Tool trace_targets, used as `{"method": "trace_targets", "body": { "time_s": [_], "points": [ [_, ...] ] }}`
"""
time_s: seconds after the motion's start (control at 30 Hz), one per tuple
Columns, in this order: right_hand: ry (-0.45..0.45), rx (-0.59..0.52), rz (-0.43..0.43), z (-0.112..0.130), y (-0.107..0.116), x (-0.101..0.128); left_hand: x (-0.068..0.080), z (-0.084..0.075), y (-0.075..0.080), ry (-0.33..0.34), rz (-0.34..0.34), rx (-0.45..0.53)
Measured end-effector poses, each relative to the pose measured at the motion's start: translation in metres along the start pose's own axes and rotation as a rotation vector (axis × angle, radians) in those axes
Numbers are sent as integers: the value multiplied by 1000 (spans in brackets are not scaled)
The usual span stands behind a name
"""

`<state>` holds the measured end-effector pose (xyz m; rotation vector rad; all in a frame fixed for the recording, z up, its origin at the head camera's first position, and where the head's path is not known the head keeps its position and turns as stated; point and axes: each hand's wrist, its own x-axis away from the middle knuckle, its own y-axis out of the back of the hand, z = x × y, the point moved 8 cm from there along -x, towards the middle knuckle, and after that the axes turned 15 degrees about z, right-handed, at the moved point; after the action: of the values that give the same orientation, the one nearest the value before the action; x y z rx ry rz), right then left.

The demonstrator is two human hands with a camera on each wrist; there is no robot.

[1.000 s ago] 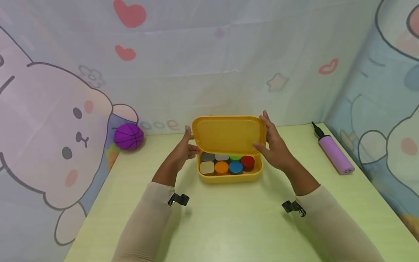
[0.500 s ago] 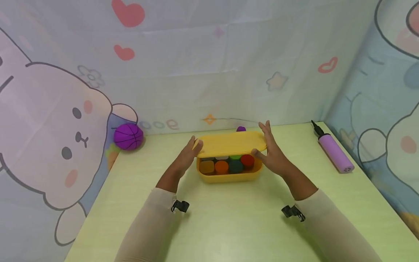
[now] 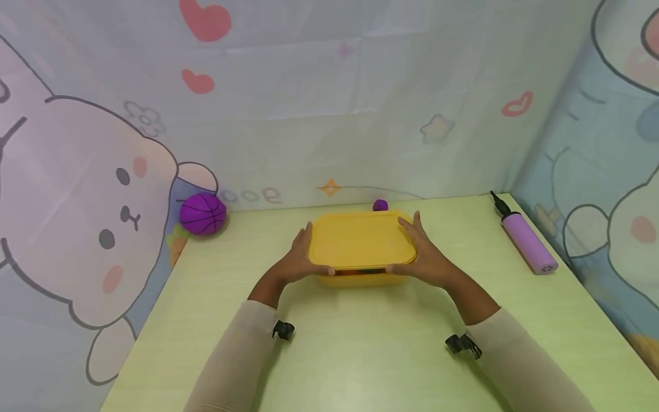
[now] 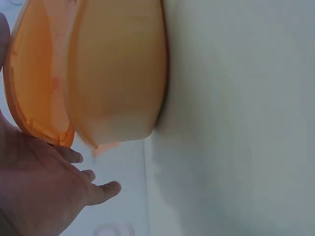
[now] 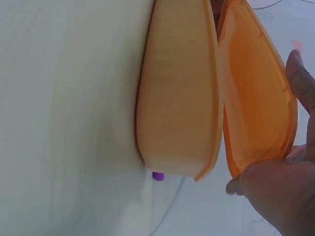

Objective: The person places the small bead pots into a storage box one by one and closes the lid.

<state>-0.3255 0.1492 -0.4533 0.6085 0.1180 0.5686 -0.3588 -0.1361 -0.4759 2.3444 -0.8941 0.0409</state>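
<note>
Yellow box (image 3: 360,277), hinged lid (image 3: 360,240) almost down, a narrow gap at the front; stands mid-desk (image 3: 360,355), toward the far edge; left hand (image 3: 298,264) and right hand (image 3: 426,260) flank the lid's ends, fingers straight along its sides, thumbs on its front rim. Judged light, stiff, smooth plastic, likely slippery; best held at the short ends. Purple ball (image 3: 203,214) at far left corner; pump (image 3: 525,240) along right edge.
</note>
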Motion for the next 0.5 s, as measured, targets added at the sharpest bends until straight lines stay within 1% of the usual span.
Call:
{"method": "trace_targets", "body": {
  "time_s": [0.17, 0.4, 0.5],
  "points": [
    [12, 3, 16, -6, -5, -2, -2, 5, -7, 3, -19, -41],
    [-22, 57, 19, -17, -7, -4, -4, 3, -10, 16, -55, -131],
    [-25, 80, 17, -21, -7, -5, -6, 3, -12, 18, -65, -148]
  ]
}}
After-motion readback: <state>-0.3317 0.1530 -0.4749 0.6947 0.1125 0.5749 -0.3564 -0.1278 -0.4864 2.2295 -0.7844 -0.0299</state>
